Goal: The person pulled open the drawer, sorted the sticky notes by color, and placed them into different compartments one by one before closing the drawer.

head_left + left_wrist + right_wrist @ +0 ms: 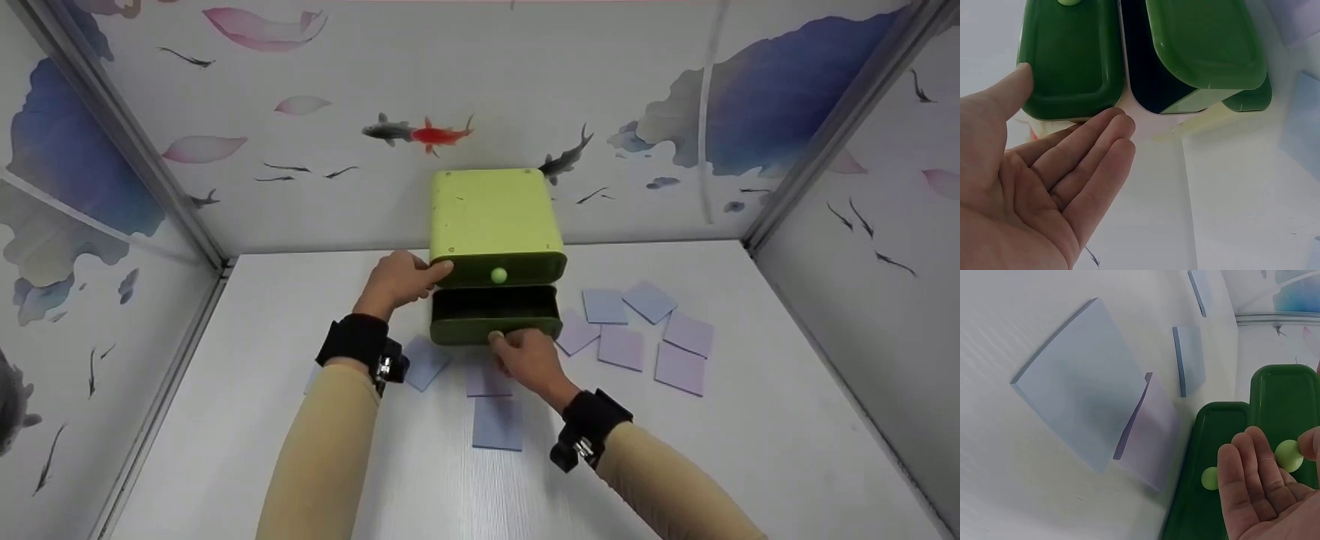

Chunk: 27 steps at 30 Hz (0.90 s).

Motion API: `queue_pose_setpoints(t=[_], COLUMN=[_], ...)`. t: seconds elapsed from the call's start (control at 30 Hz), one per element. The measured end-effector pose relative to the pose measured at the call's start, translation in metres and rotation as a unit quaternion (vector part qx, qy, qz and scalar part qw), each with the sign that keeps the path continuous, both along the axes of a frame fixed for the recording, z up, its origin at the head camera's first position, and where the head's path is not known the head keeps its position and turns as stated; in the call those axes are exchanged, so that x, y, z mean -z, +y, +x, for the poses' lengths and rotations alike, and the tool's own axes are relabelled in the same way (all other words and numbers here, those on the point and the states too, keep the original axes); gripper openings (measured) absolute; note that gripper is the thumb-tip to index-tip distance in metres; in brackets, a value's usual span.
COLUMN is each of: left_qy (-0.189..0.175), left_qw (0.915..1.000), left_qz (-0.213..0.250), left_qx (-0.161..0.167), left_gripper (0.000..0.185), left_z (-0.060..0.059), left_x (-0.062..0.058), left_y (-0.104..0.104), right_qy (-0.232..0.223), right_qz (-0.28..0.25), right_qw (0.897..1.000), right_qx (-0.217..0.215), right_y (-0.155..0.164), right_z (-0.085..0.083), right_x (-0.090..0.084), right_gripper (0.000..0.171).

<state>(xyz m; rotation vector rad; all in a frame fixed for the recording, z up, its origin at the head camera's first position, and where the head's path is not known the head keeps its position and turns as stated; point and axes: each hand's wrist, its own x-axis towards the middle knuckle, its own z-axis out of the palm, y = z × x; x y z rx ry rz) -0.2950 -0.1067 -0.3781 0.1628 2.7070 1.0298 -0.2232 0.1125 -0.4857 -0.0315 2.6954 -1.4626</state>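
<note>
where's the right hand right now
In the head view the right hand is at the front of the green drawer box, pinching the knob of the pulled-out lower drawer. Purple pads lie on the white table around its wrist.

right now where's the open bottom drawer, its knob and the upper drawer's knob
bottom drawer (495,309), head view, dark inside.
bottom drawer's knob (1289,455), right wrist view, round face.
upper drawer's knob (499,275), head view, centre.

Readable text: none in any view.
Green drawer box (495,225): plain, no label or brand.
Paper pads (681,367): blank, no writing.
Walls (420,135): painted fish and petals only, no signs or numbers.
</note>
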Motion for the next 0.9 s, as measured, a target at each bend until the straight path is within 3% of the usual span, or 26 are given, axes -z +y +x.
queue_pose_setpoints(t=[0.2, 0.9], left_qy=[0.017, 0.045], left_qw=[0.9995, 0.9974], left_qz=[-0.027, -0.055], left_qx=[-0.001, -0.011], left_gripper=[0.052, 0.048], left_z=[-0.002, -0.001], left_x=[0.005, 0.003], left_y=[0.000, 0.004], right_qy=[-0.002, -0.001], right_qz=[-0.002, 0.000], right_qw=[1.000, 1.000], right_qx=[-0.008, -0.022], right_y=[0.001, 0.005], right_z=[0.002, 0.018], right_x=[0.002, 0.010], right_gripper=[0.049, 0.051])
